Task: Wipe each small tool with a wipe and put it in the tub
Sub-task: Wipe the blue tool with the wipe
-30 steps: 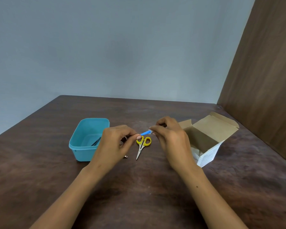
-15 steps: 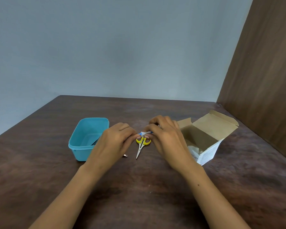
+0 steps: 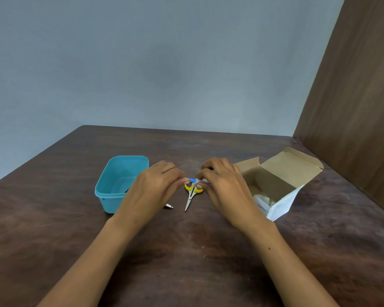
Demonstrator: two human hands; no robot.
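Observation:
A small blue-handled tool point(image 3: 193, 180) is held between both hands above the table. My left hand point(image 3: 152, 189) pinches its left end. My right hand point(image 3: 223, 187) pinches a small white wipe point(image 3: 203, 181) around its right end. Below them lie yellow-handled scissors point(image 3: 192, 193), blades pointing toward me. A metal tool tip point(image 3: 169, 206) pokes out from under my left hand. The blue tub point(image 3: 120, 180) stands left of my hands with a dark tool partly visible inside.
An open cardboard box point(image 3: 282, 187) with white wipes inside lies to the right of my right hand. A brown wooden panel point(image 3: 353, 96) rises along the table's right edge. The dark wooden table point(image 3: 186, 262) stretches toward me.
The hands drew together along the blue tool half a second ago, hiding most of it; now they have parted slightly, showing the blue handle again. The scissors and tub have not moved.

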